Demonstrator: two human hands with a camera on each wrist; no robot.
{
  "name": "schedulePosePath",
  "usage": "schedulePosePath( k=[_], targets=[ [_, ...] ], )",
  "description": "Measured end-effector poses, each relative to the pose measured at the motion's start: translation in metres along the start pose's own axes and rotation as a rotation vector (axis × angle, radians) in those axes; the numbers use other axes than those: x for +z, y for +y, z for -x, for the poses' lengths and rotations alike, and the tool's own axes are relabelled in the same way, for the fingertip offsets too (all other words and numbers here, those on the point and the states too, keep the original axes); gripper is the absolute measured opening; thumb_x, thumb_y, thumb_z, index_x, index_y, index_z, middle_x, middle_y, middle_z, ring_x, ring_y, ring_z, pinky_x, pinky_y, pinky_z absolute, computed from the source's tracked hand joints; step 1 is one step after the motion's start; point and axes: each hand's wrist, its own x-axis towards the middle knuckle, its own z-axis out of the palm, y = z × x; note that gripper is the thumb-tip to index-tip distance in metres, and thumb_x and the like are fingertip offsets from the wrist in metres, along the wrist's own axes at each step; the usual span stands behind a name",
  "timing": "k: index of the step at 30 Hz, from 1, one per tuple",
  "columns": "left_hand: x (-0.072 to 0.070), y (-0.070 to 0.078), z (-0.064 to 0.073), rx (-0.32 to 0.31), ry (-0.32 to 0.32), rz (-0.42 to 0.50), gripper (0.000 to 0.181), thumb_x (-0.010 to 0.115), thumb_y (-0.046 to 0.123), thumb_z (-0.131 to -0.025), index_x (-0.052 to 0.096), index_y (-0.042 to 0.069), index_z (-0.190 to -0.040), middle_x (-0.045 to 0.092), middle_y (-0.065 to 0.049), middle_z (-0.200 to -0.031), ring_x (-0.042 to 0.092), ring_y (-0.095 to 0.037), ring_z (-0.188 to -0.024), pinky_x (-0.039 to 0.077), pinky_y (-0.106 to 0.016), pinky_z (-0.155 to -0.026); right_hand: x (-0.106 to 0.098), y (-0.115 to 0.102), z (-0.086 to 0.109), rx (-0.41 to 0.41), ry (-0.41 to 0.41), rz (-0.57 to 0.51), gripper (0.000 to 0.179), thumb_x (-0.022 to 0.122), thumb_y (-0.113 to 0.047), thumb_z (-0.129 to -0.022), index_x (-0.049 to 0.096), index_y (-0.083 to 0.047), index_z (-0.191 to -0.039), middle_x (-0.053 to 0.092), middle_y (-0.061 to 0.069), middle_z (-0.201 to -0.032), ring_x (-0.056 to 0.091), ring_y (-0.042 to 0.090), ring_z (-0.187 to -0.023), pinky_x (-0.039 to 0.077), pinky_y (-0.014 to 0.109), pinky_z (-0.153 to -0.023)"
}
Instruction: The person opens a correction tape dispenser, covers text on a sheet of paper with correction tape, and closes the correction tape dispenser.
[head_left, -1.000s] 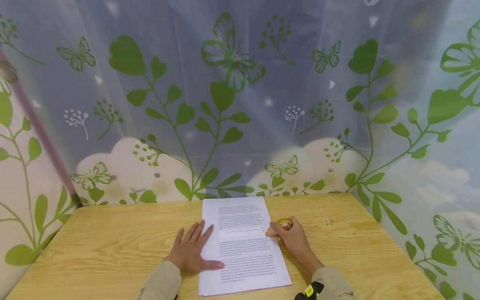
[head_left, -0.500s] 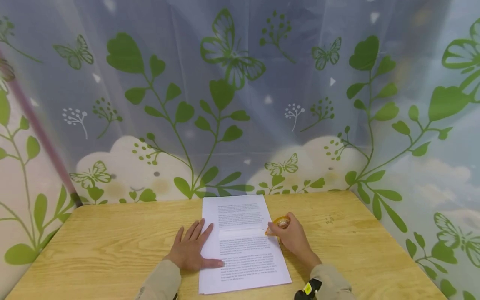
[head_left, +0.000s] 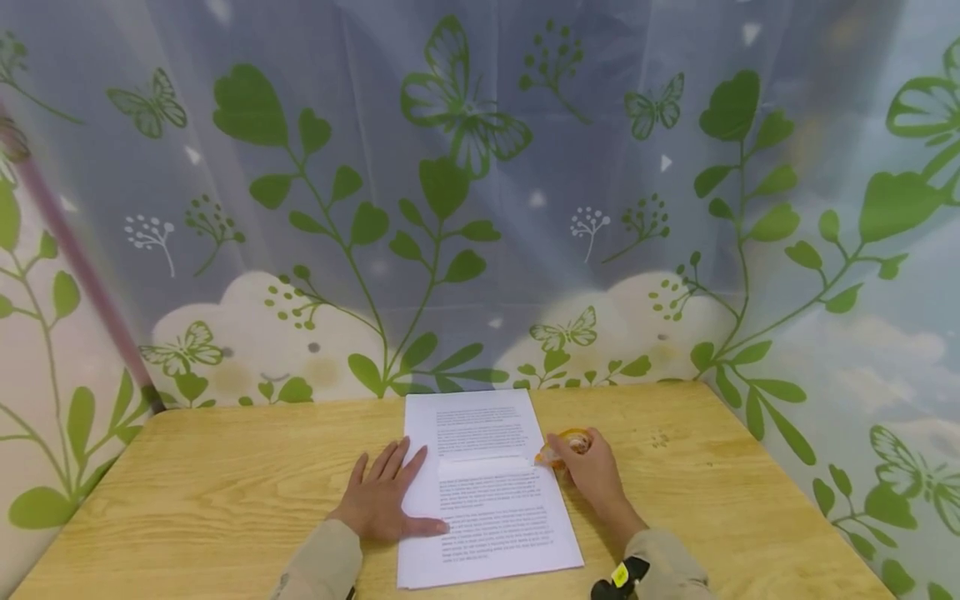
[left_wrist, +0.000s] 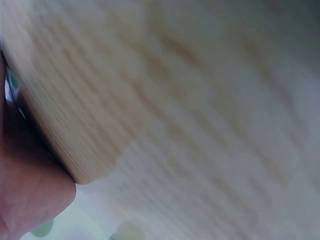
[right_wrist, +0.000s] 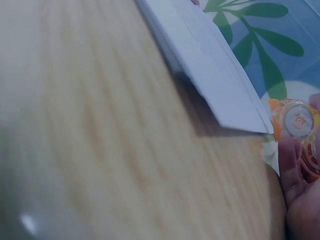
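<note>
A printed sheet of paper [head_left: 491, 517], on top of a small stack, lies on the wooden table with a blank white band across its text. My left hand [head_left: 386, 500] rests on the sheet's left edge, fingers spread and thumb over the print. In my right hand [head_left: 596, 477] is an orange see-through correction tape [head_left: 564, 447], held between thumb and fingers. Its tip is at the sheet's right edge, level with the white band; whether it touches the paper I cannot tell. The right wrist view shows the correction tape [right_wrist: 299, 121] beside the stack's edge.
The wooden table [head_left: 225, 483] extends to both sides of the paper. Behind it hangs a curtain [head_left: 480, 250] printed with leaves, butterflies and clouds. A black wrist strap [head_left: 618, 579] sits by the right sleeve. Wood grain fills most of the left wrist view.
The right hand with the correction tape has shifted slightly right and away from me. A faint line of text in the white band no longer shows. The left hand stays put.
</note>
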Motion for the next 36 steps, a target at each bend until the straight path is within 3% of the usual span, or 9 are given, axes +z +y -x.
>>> schedulePosePath(
  k=[11, 19, 24, 30, 31, 36],
  targets=[
    [0.020, -0.010, -0.011, 0.010, 0.063, -0.001, 0.120, 0.043, 0.094, -0.059, 0.023, 0.021, -0.153, 0.010, -0.008, -0.159, 0.008, -0.029, -0.144, 0.000, -0.058, -0.109, 0.003, -0.001, 0.000, -0.017, -0.046, 0.029, 0.054, 0.074, -0.050, -0.079, 0.049, -0.007, -0.101, 0.052, 0.002, -0.068, 0.049, 0.014, -0.051, 0.043, 0.025, -0.048],
    [0.006, -0.003, -0.004, 0.003, 0.008, 0.001, 0.117, 0.047, 0.090, -0.064, 0.022, 0.019, -0.153, 0.010, -0.010, -0.159, 0.009, -0.031, -0.143, 0.001, -0.059, -0.109, 0.006, -0.008, 0.001, -0.084, -0.063, 0.212, 0.051, 0.074, -0.046, -0.081, 0.048, -0.006, -0.098, 0.055, 0.004, -0.074, 0.048, 0.015, -0.059, 0.038, 0.026, -0.051],
    [-0.001, 0.002, 0.001, 0.002, 0.008, 0.001, 0.113, 0.048, 0.088, -0.067, 0.024, 0.018, -0.153, 0.012, -0.012, -0.158, 0.011, -0.032, -0.143, 0.004, -0.060, -0.109, 0.007, -0.016, 0.001, -0.105, -0.059, 0.257, 0.045, 0.075, -0.036, -0.082, 0.047, -0.005, -0.099, 0.058, 0.007, -0.080, 0.053, 0.016, -0.062, 0.044, 0.027, -0.053],
    [0.001, 0.001, -0.001, 0.000, 0.013, 0.004, 0.116, 0.046, 0.090, -0.065, 0.024, 0.018, -0.153, 0.011, -0.011, -0.158, 0.010, -0.031, -0.143, 0.003, -0.059, -0.109, 0.005, -0.012, 0.000, -0.079, -0.044, 0.177, 0.043, 0.075, -0.032, -0.083, 0.047, -0.004, -0.100, 0.057, 0.009, -0.080, 0.056, 0.018, -0.062, 0.049, 0.029, -0.051],
    [0.001, 0.000, -0.002, 0.001, 0.014, 0.000, 0.116, 0.045, 0.090, -0.065, 0.024, 0.018, -0.153, 0.011, -0.011, -0.158, 0.010, -0.031, -0.143, 0.003, -0.059, -0.109, 0.004, -0.009, 0.000, -0.075, -0.041, 0.146, 0.048, 0.075, -0.034, -0.083, 0.048, -0.002, -0.107, 0.058, 0.009, -0.080, 0.058, 0.019, -0.061, 0.050, 0.029, -0.051],
    [-0.003, 0.001, -0.001, 0.003, 0.007, -0.015, 0.116, 0.044, 0.090, -0.065, 0.024, 0.018, -0.153, 0.012, -0.012, -0.158, 0.010, -0.032, -0.143, 0.005, -0.059, -0.109, -0.002, 0.000, -0.003, 0.018, 0.010, -0.150, 0.062, 0.072, -0.042, -0.084, 0.047, 0.001, -0.119, 0.061, 0.011, -0.086, 0.064, 0.020, -0.063, 0.055, 0.030, -0.057]
  ],
)
